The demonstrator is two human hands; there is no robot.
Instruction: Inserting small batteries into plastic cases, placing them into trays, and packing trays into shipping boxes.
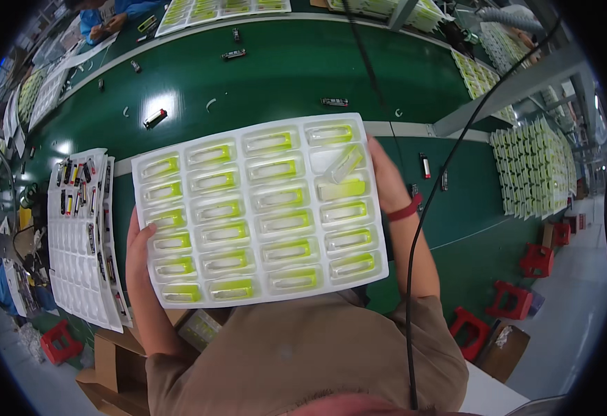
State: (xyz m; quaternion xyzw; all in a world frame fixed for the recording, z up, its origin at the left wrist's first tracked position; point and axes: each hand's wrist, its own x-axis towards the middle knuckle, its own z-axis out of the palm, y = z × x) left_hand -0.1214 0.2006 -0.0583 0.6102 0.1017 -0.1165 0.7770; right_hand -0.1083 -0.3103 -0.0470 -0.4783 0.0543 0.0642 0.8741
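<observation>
A white moulded tray is held up in front of me, tilted slightly, over the near edge of the green work surface. Its pockets hold clear plastic cases with yellow-green ends. One case near the upper right corner lies askew across its pocket; the others sit level. My left hand grips the tray's left edge, thumb on top and fingers mostly hidden beneath. At the upper right edge, my right hand, with a red band at the wrist, holds the tray; its fingertips are hidden behind it.
Small dark cylindrical parts lie scattered on the green belt. White trays with similar parts are stacked at left, green-and-white trays at right. A black cable hangs before me. Another person's hands show at far left.
</observation>
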